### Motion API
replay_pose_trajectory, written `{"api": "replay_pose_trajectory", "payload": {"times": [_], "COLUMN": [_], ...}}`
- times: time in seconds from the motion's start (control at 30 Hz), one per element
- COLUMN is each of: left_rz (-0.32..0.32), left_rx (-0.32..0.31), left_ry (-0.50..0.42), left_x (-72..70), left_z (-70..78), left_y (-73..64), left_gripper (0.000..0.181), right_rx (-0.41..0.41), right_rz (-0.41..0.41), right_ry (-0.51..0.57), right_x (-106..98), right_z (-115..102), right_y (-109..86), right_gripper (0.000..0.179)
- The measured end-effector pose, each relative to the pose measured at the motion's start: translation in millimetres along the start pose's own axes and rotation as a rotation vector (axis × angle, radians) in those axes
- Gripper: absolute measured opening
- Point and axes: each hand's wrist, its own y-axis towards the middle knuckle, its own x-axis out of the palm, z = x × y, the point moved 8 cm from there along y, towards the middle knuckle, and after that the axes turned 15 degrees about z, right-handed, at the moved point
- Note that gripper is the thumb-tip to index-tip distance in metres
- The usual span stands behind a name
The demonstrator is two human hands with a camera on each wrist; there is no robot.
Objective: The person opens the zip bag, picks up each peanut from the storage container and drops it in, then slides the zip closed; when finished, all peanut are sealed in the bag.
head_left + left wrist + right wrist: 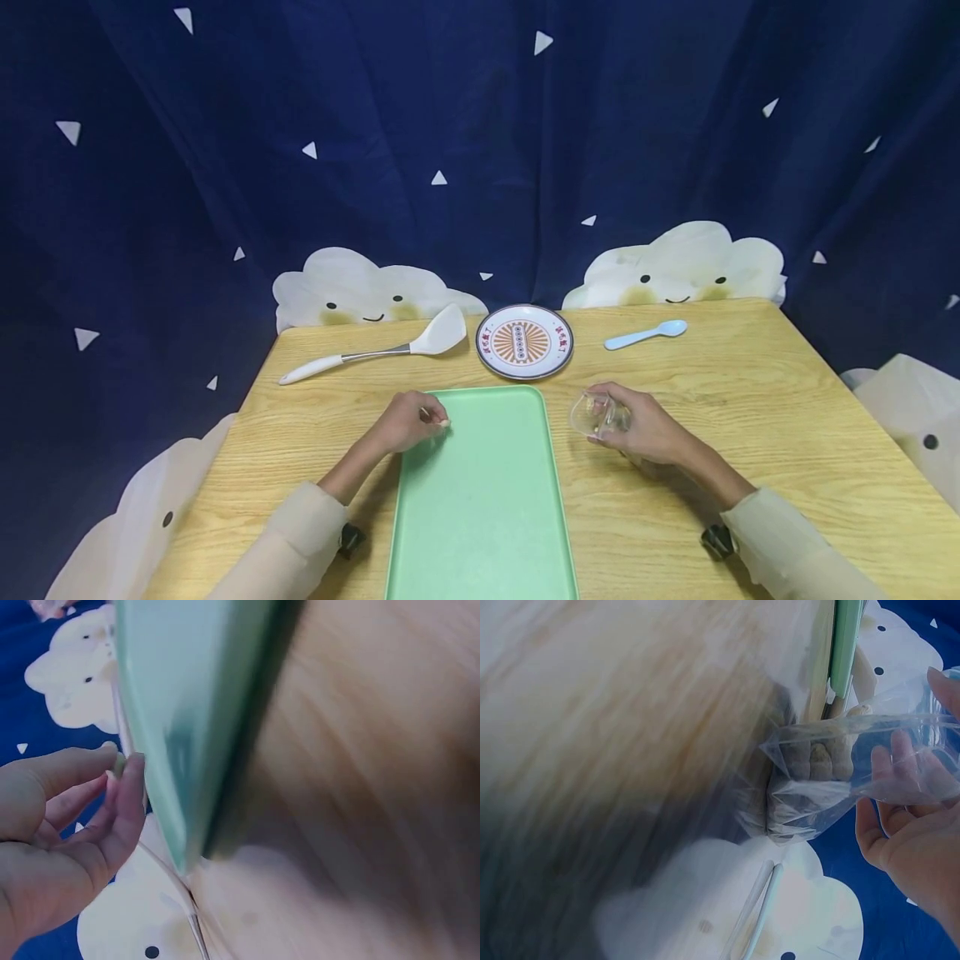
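Note:
My left hand (408, 422) is over the upper left corner of the light green tray (483, 500), pinching a small pale piece (446, 423) between thumb and fingertip. The left wrist view shows only a bit of that piece (119, 765); its kind I cannot tell. Right of the tray, my right hand (651, 429) grips a clear plastic bag (582, 417) near its open mouth. Several tan, lumpy pieces like peanuts in the shell (821, 761) lie inside the bag, seen through its film in the right wrist view.
A white spatula (438, 333) with a metal shaft lies at the back left of the wooden table (720, 375). Beside it are a round patterned plate (524, 342) and, further right, a light blue spoon (647, 334). A dark blue curtain (480, 125) hangs behind.

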Motion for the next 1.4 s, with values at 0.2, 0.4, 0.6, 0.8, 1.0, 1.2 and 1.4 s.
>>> {"api": "replay_pose_trajectory", "payload": {"times": [0.2, 0.4, 0.6, 0.8, 1.0, 1.2, 1.4], "left_rz": [0.055, 0.08, 0.067, 0.023, 0.012, -0.006, -0.002], "left_rx": [0.039, 0.03, 0.033, 0.052, 0.05, 0.069, 0.156], "left_ry": [-0.051, -0.109, -0.225, -0.28, -0.304, -0.329, -0.283], "left_x": [2.9, 13.7, 31.5, 49.9, 60.8, 72.7, 85.5], "left_z": [24.6, 46.2, 70.7, 95.6, 119.6, 144.6, 163.8], "left_y": [10.7, 20.2, 25.5, 28.3, 30.0, 29.3, 29.6], "left_gripper": [0.003, 0.002, 0.005, 0.005, 0.006, 0.003, 0.005], "right_rx": [-0.003, 0.003, 0.01, 0.017, 0.021, 0.017, 0.024], "right_rz": [0.004, 0.003, 0.003, 0.007, 0.005, -0.001, -0.012], "right_ry": [-0.003, -0.004, -0.005, 0.001, 0.001, 0.007, -0.003], "right_x": [-1, -2, -2, -3, -2, -1, 0], "right_z": [-1, 2, 4, 5, 5, 5, 8], "right_y": [-0.4, -0.2, -0.7, -1.0, -1.1, -0.9, -1.9], "right_gripper": [0.057, 0.057, 0.057, 0.057, 0.057, 0.057, 0.058]}}
